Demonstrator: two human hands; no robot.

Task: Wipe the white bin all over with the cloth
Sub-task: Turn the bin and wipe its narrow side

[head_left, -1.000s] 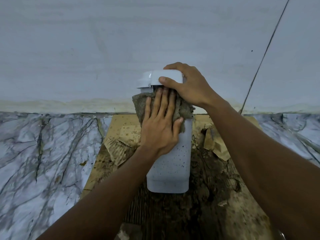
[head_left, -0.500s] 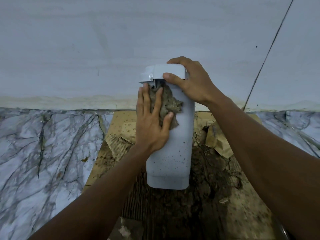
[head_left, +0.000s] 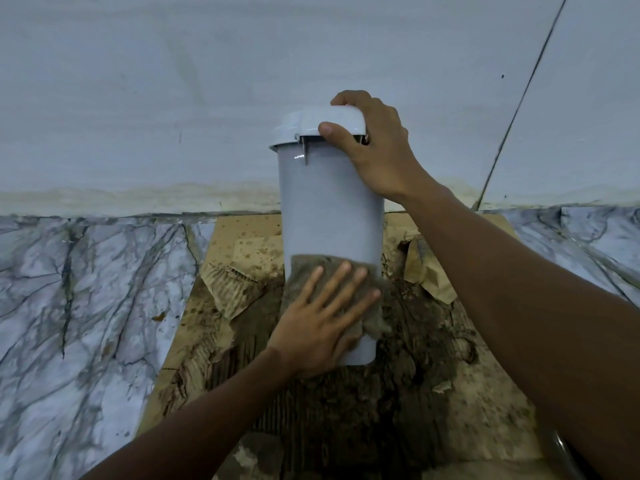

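Observation:
The white bin (head_left: 330,209) stands upright on soiled cardboard against the wall, its lid closed. My right hand (head_left: 375,147) grips the lid from the right, thumb on its front edge and fingers over the top. A grey-brown cloth (head_left: 304,271) lies flat against the bin's lower front. My left hand (head_left: 320,320) presses on the cloth with straight, spread fingers near the bin's bottom. The bin's front above the cloth looks smooth and free of specks.
Wet, torn, dirt-stained cardboard (head_left: 398,368) lies under the bin. Marble-patterned floor (head_left: 79,299) spreads to the left and right. The pale wall (head_left: 173,81) rises directly behind the bin, with a dark line (head_left: 519,102) running down it at right.
My left hand slid the cloth from just under the lid down the front to the bin's lower part. The specks seen earlier on the front are gone. My right hand stayed on the lid.

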